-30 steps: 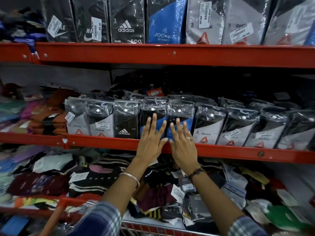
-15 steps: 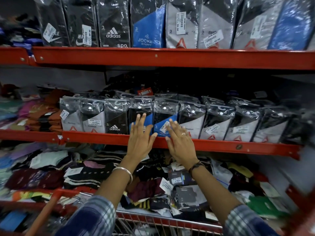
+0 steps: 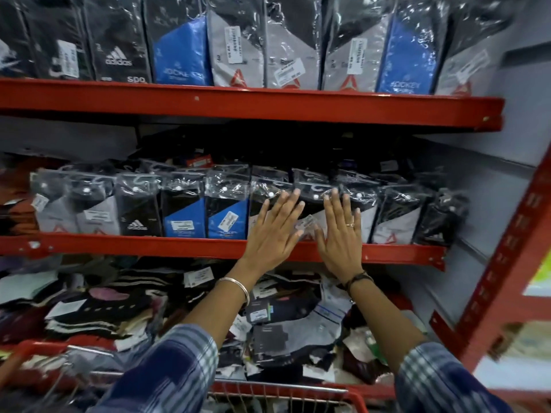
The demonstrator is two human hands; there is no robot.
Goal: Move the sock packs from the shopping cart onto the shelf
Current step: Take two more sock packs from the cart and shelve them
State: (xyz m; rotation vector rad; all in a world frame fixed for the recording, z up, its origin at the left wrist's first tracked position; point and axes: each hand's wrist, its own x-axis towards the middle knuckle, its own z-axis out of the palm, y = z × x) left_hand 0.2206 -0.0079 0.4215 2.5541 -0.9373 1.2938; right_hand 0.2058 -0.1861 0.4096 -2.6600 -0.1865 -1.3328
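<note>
Palms flat — your left hand [image 3: 275,228] and right hand [image 3: 340,234] grip nothing, fingers spread against the sock packs [image 3: 310,210] on the middle shelf [image 3: 149,244], probably squaring the row.

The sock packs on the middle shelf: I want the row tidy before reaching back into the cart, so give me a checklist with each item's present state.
1. Both hands free to pick: ok. The left hand and the right hand lie flat and open on the packs, holding nothing.
2. Sock packs upright in the row: ok, though the rightmost ones lean.
3. Packs behind the middle shelf lip: ok, none overhangs.
4. Room for more packs in the row: not ok, it looks full to the right end.
5. Packs left in the shopping cart: cannot tell, its inside is barely in view.
</note>
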